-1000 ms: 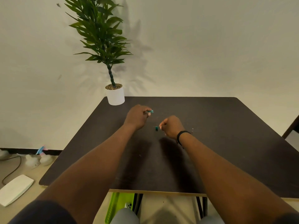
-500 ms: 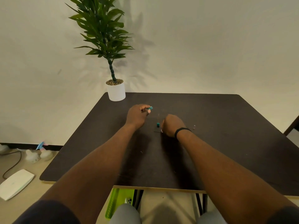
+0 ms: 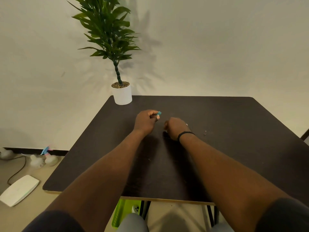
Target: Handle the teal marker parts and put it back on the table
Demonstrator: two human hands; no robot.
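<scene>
Pinched between thumb and fingertips, a small teal piece [image 3: 159, 113] sticks out just past the knuckles of the left hand [image 3: 146, 122], which hangs a little above the dark table [image 3: 234, 148]. That grip looks light and covers only the near end of the piece, so any twist of the wrist could let it slip and drop onto the table, where so small a thing could bounce or roll toward the edge.

Just beside it, the right hand [image 3: 176, 128] is curled into a loose fist with its knuckles down close to the table, a black band [image 3: 184, 134] round the wrist. Whether its fingers clasp anything I cannot tell, since they are turned away from the camera and hide whatever sits beneath them. If something small does lie under there, it could be nudged or pressed without being seen.

Two tiny pale specks [image 3: 204, 133] lie on the table to the right of that wrist, near enough that a sweep of the forearm could brush them away. A potted plant [image 3: 122, 94] stands well apart at the far left corner, out of danger.
</scene>
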